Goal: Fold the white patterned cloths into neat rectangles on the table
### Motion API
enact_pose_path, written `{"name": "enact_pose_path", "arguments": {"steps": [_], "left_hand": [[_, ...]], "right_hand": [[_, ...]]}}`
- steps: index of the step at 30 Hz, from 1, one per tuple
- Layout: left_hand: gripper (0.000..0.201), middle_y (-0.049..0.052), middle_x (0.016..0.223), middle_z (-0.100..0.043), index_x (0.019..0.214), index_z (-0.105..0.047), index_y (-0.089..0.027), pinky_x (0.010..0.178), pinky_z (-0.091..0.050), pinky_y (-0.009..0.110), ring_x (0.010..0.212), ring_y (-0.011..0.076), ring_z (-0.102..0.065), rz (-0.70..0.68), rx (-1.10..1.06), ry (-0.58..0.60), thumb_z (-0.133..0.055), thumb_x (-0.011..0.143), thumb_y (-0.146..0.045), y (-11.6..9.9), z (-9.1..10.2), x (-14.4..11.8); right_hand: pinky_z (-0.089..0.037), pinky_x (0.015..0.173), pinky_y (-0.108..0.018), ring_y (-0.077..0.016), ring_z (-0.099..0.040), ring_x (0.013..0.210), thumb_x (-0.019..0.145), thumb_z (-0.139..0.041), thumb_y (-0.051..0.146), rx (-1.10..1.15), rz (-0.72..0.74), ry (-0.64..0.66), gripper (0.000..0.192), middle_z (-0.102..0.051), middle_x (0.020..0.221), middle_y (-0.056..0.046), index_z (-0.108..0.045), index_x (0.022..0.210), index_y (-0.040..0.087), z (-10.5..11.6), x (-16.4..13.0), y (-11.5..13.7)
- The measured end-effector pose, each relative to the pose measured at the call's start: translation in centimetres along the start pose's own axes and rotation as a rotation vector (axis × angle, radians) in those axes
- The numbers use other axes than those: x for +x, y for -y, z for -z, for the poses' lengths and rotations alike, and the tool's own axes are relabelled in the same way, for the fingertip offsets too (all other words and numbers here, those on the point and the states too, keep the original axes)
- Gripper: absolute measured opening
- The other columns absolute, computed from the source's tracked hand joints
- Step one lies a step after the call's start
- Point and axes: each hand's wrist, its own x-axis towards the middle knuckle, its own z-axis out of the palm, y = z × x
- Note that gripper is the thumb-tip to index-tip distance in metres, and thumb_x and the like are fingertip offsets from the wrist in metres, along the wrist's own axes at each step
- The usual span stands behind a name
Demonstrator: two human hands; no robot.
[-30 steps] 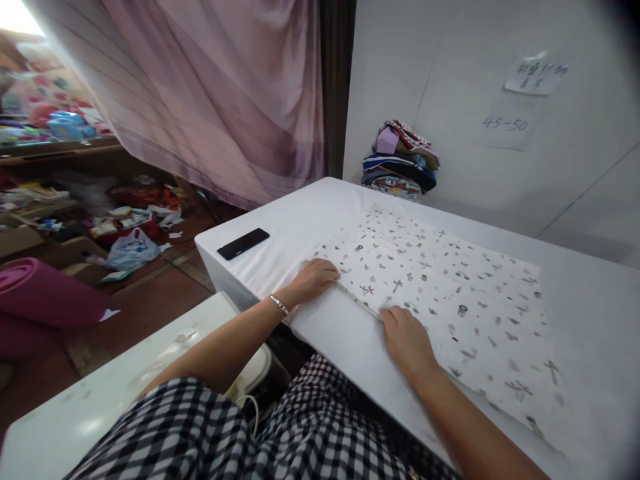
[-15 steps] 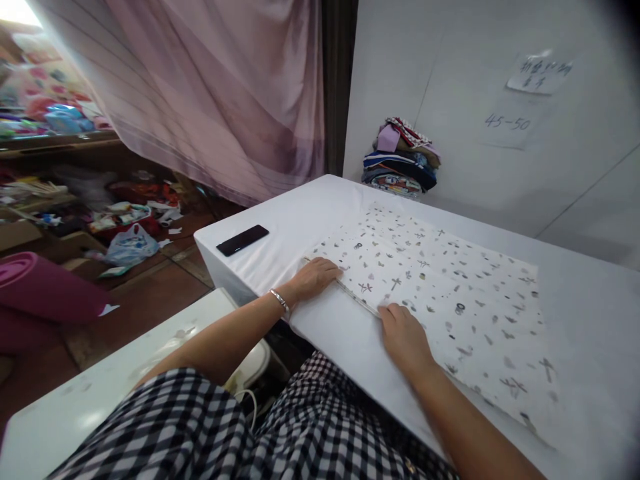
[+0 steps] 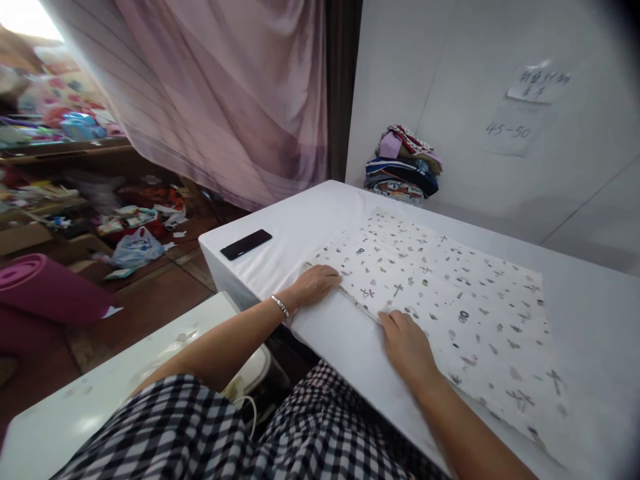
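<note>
A white cloth point(image 3: 440, 293) printed with small grey and green figures lies spread flat on the white-covered table point(image 3: 310, 217). Its near edge shows a narrow fold or hem between my hands. My left hand point(image 3: 316, 285), with a silver bracelet at the wrist, is closed on that edge near the cloth's left corner. Further right along the same edge, my right hand point(image 3: 407, 340) pinches the cloth, fingers curled and thumb partly hidden. Both hands rest low, against the tabletop.
A black phone point(image 3: 246, 245) lies on the table's left end. Folded clothes point(image 3: 403, 167) are stacked by the wall at the back. A glossy pale surface point(image 3: 120, 380) stands at lower left, beyond it a rolled pink mat point(image 3: 47, 287) and a plastic bag point(image 3: 137, 248).
The view has shifted slightly, so everything sits a little lower in the picture. Both hands keep the same hold on the cloth's near edge.
</note>
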Motion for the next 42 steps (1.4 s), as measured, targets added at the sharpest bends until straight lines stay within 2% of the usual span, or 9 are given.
{"name": "enact_pose_path", "arguments": {"steps": [10,15,18,20,26,30,34,38,42], "left_hand": [[0.031,0.006,0.111,-0.064,0.105,-0.063,-0.021,0.091,-0.042,0.033,0.105,0.0177,-0.056,0.043,0.198,0.074,-0.046,0.084,-0.006,0.7,0.3,0.5],[0.026,0.006,0.095,-0.066,0.091,-0.066,-0.02,0.089,-0.042,0.034,0.096,0.0174,-0.057,0.049,0.181,0.075,-0.047,0.081,-0.006,1.3,0.5,0.5],[0.03,0.005,0.098,-0.066,0.092,-0.067,-0.021,0.091,-0.042,0.034,0.097,0.0167,-0.058,0.059,0.111,0.049,-0.047,0.077,-0.004,2.0,0.9,-0.2],[0.033,0.005,0.104,-0.066,0.095,-0.067,-0.021,0.094,-0.041,0.036,0.102,0.0179,-0.057,0.157,0.094,0.01,-0.047,0.076,-0.003,2.6,1.1,-0.8],[0.034,0.009,0.119,-0.059,0.111,-0.061,-0.019,0.096,-0.041,0.039,0.11,0.0234,-0.052,0.628,0.076,-0.153,-0.05,0.079,-0.016,4.1,1.6,-2.7],[0.029,0.011,0.106,-0.064,0.103,-0.064,-0.015,0.089,-0.044,0.037,0.099,0.0247,-0.057,0.864,-0.053,-0.182,-0.052,0.078,-0.024,4.0,1.8,-2.7],[0.021,0.007,0.092,-0.068,0.086,-0.068,-0.017,0.074,-0.047,0.031,0.084,0.0226,-0.061,0.962,-0.149,-0.147,-0.053,0.073,-0.022,3.8,2.2,-2.1],[0.021,0.003,0.083,-0.07,0.087,-0.068,-0.018,0.064,-0.046,0.024,0.075,0.0175,-0.063,0.999,-0.275,-0.126,-0.05,0.075,-0.023,3.8,2.6,-1.6],[0.023,0.002,0.087,-0.07,0.091,-0.067,-0.018,0.065,-0.046,0.022,0.078,0.0161,-0.063,1.034,-0.309,-0.137,-0.052,0.076,-0.027,3.7,2.3,-1.3]], "right_hand": [[-0.039,0.066,-0.028,-0.0184,-0.05,0.08,0.08,-0.047,0.003,-0.012,0.039,-0.049,0.033,-0.058,0.09,-0.007,-0.059,0.109,0.014,-0.8,-0.2,-0.2],[-0.04,0.069,-0.026,-0.0171,-0.052,0.082,0.078,-0.046,0.001,0.012,0.058,-0.037,0.037,-0.06,0.092,-0.006,-0.059,0.108,0.016,-0.6,-0.3,0.0],[-0.039,0.068,-0.026,-0.0168,-0.052,0.082,0.078,-0.045,0.0,0.025,0.066,-0.017,0.036,-0.061,0.093,-0.005,-0.06,0.107,0.018,-0.3,-0.3,0.4],[-0.039,0.068,-0.026,-0.0171,-0.052,0.08,0.078,-0.046,0.0,0.02,0.058,-0.015,0.035,-0.061,0.092,-0.006,-0.06,0.105,0.018,-0.2,-0.3,0.6],[-0.039,0.067,-0.027,-0.0174,-0.051,0.08,0.079,-0.047,0.001,0.015,0.066,-0.022,0.032,-0.059,0.09,-0.006,-0.06,0.105,0.016,-0.3,-0.2,0.6],[-0.039,0.066,-0.028,-0.0179,-0.05,0.079,0.082,-0.046,0.004,0.024,0.071,-0.027,0.029,-0.059,0.089,-0.007,-0.06,0.105,0.015,-0.4,-0.3,0.5],[-0.039,0.067,-0.028,-0.0177,-0.05,0.08,0.082,-0.046,0.004,0.041,0.062,-0.03,0.03,-0.058,0.09,-0.007,-0.06,0.106,0.014,-0.5,-0.3,0.5],[-0.04,0.066,-0.028,-0.0179,-0.051,0.081,0.08,-0.047,0.002,0.055,0.06,-0.013,0.033,-0.058,0.091,-0.007,-0.06,0.108,0.013,-0.5,-0.3,0.4],[-0.04,0.067,-0.028,-0.0184,-0.051,0.081,0.079,-0.046,0.001,0.048,0.063,-0.001,0.035,-0.058,0.091,-0.007,-0.06,0.109,0.013,-0.5,-0.3,0.4]]}}
